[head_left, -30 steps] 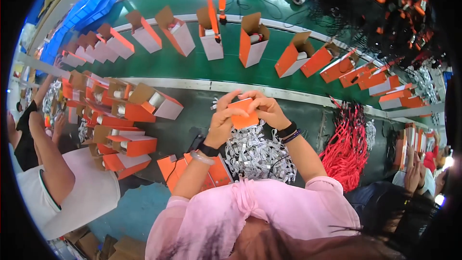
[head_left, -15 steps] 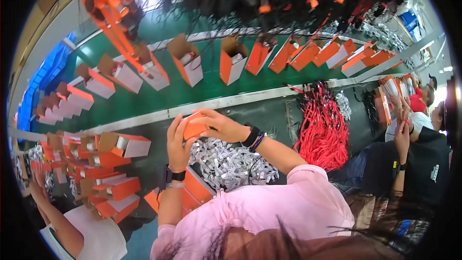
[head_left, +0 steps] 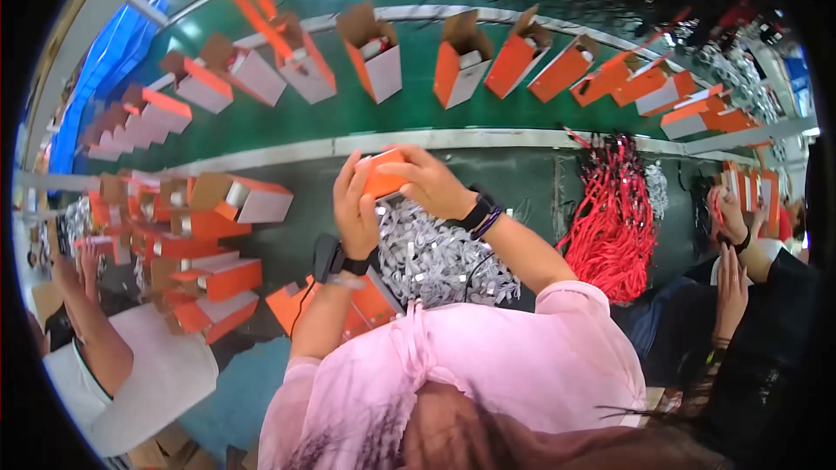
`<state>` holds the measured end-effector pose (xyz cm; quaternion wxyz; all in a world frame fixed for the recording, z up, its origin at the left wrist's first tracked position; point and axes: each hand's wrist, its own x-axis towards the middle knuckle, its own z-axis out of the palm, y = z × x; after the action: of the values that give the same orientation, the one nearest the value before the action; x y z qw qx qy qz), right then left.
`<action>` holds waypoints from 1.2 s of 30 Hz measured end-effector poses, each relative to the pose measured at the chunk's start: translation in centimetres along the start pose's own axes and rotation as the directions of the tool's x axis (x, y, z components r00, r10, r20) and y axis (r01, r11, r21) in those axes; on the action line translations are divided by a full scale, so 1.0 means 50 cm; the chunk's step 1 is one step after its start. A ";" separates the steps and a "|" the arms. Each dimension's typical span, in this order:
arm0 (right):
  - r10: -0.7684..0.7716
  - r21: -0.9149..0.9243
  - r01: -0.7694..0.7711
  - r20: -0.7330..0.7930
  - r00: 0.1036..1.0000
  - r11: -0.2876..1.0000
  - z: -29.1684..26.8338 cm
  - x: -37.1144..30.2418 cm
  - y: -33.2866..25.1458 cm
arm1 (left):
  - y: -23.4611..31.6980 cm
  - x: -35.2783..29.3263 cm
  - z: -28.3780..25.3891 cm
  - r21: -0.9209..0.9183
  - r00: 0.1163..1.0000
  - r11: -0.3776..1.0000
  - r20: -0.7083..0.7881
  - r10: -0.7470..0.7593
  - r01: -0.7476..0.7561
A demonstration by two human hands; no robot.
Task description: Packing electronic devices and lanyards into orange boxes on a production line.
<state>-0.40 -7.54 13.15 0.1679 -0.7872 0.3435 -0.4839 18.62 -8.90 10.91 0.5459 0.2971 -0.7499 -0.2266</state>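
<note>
Gripping the small orange box [head_left: 383, 177] from both sides, the two hands share its weight: the left hand [head_left: 354, 207] is closed along its left side with the fingers pointing up, and the right hand [head_left: 433, 184] reaches in from the right with its fingers bent across the upper face. The box sits between them, raised above the bench [head_left: 527, 172], just ahead of the heap of white cables [head_left: 446, 257] that lies on the body side of the right hand. For good handling, a light, even pressure at the edges should serve best, since thin card would likely dent under a hard squeeze. The left hand makes a natural steady support, leaving the right fingers free for fine work on the upper face, and both wrists are best held clear of the loose cables so nothing snags. The orange cartons [head_left: 370, 306] under the left forearm, the open boxes [head_left: 264, 201] left of the left hand and the red cords [head_left: 610, 235] well to the right of the right hand leave reasonable room. As for labels, no brand or wording is legible anywhere near the hands; blur and fisheye bending may be hiding small print on the box.
</note>
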 end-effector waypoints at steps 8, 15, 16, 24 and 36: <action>0.118 0.208 -0.102 -0.070 0.991 0.973 0.036 0.002 -0.006 | 0.020 -0.001 0.054 -0.141 0.992 0.986 -0.085 -0.097 0.084; 0.259 0.313 -0.183 -0.222 0.940 0.932 0.077 -0.003 -0.019 | 0.029 0.000 0.073 -0.168 0.973 0.976 -0.161 -0.166 0.139; 0.261 0.328 -0.175 -0.240 0.935 0.928 0.080 -0.004 -0.017 | 0.026 0.001 0.073 -0.138 0.978 0.983 -0.155 -0.139 0.118; 0.278 0.297 -0.204 -0.237 0.931 0.933 0.080 -0.003 -0.016 | 0.008 -0.004 0.067 -0.092 0.989 0.992 -0.110 -0.096 0.086; 0.345 0.159 -0.314 -0.236 0.909 0.936 0.100 0.004 0.015 | -0.037 -0.019 0.026 -0.004 0.998 0.998 -0.030 0.055 -0.055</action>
<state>3.77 -8.55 10.43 0.2469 -0.6362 0.4614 -0.5670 17.95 -9.56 8.66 0.5637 0.2786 -0.7490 -0.2089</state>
